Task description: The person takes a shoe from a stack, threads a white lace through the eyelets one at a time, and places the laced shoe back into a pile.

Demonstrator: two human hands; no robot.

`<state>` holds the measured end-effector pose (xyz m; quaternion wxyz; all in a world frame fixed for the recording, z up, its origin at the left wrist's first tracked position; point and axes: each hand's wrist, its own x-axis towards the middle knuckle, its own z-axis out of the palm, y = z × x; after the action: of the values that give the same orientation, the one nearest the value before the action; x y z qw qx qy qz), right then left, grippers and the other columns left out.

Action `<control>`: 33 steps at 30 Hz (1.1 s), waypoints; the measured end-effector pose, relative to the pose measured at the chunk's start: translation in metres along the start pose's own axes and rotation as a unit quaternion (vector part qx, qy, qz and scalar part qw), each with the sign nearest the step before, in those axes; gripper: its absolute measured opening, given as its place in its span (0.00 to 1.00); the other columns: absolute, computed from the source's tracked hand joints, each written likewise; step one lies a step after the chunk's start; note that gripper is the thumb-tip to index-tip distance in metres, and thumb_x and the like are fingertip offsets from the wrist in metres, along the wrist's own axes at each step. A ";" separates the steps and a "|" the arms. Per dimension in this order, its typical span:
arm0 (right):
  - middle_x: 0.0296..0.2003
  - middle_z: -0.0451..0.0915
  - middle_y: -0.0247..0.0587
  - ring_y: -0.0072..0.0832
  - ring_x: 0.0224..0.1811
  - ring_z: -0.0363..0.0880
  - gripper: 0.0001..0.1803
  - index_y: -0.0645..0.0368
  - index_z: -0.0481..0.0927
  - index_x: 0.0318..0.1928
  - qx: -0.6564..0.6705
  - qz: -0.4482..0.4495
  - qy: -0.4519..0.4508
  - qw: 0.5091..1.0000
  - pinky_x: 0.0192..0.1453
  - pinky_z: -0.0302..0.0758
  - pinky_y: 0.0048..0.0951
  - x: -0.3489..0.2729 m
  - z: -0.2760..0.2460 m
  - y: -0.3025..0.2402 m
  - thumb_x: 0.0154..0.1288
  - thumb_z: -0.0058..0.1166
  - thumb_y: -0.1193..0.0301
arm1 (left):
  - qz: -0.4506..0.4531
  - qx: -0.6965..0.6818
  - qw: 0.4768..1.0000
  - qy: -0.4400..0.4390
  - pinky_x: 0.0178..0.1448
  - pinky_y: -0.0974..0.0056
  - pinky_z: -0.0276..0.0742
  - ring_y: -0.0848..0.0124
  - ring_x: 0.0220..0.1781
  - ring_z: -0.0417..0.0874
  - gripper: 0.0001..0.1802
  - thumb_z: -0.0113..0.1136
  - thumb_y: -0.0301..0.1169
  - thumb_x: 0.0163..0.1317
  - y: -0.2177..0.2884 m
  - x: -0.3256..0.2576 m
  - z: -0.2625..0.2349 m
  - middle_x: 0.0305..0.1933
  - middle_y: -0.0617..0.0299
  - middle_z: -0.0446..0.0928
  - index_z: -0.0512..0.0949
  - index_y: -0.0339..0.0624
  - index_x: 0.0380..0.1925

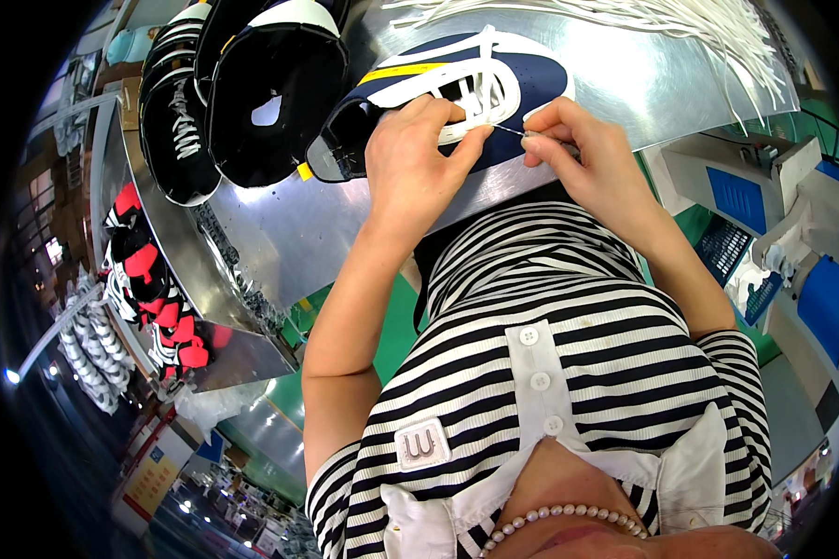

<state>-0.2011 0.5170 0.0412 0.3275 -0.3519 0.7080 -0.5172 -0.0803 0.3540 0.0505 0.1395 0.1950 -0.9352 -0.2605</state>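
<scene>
A navy shoe upper [545, 82] with white trim and a yellow stripe lies on its side on the metal table, its toe to the right. A white shoelace [480, 88] runs through its eyelets. My left hand [415, 154] is closed on the upper at the eyelet edge, thumb and index finger beside the lacing. Between thumb and fingers, my right hand [592, 154] pinches a thin metal needle-like tool [510, 130]. Its fine tip points left to the eyelet row by my left thumb. The tool's handle is mostly hidden in my right fingers.
Several black shoe uppers [275, 102] stand at the left of the metal table [303, 242]. A bundle of loose white laces [680, 37] lies at the far right. Red and white shoe parts [144, 265] sit beyond the left edge. Blue and grey bins [736, 200] are at the right.
</scene>
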 end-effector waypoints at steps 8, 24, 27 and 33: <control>0.26 0.83 0.44 0.30 0.26 0.82 0.10 0.64 0.72 0.40 0.026 0.049 -0.009 0.998 0.32 0.75 0.28 0.006 0.008 0.008 0.67 0.54 0.70 | 0.076 -0.060 0.995 -0.011 0.35 0.54 0.71 0.55 0.32 0.78 0.11 0.70 0.29 0.49 0.005 -0.009 0.004 0.27 0.54 0.75 0.78 0.37 0.28; 0.27 0.82 0.44 0.41 0.28 0.82 0.11 0.58 0.79 0.41 -0.310 -0.284 -0.078 0.904 0.31 0.76 0.38 0.034 0.001 -0.035 0.55 0.57 0.75 | 0.206 0.081 0.971 0.088 0.30 0.61 0.72 0.60 0.28 0.75 0.10 0.69 0.22 0.46 0.002 -0.030 -0.005 0.25 0.59 0.72 0.79 0.39 0.29; 0.27 0.82 0.43 0.41 0.29 0.82 0.12 0.56 0.79 0.41 -0.389 -0.217 -0.117 0.888 0.32 0.76 0.38 0.039 0.010 -0.034 0.54 0.59 0.73 | 0.208 0.099 0.968 0.098 0.30 0.62 0.72 0.61 0.28 0.76 0.11 0.70 0.22 0.45 -0.002 -0.036 -0.004 0.25 0.60 0.72 0.79 0.40 0.30; 0.35 0.85 0.38 0.34 0.39 0.84 0.12 0.54 0.82 0.42 -0.145 -0.082 -0.170 0.971 0.43 0.78 0.34 0.061 0.002 -0.029 0.57 0.63 0.66 | 0.211 0.057 0.972 0.092 0.29 0.63 0.71 0.62 0.27 0.74 0.12 0.71 0.22 0.45 -0.004 -0.033 0.000 0.24 0.60 0.71 0.80 0.40 0.30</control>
<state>-0.2278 0.4587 0.0623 0.3456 -0.5352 0.6780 -0.3666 -0.0502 0.3654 0.0430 0.2655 0.0243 -0.9516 -0.1527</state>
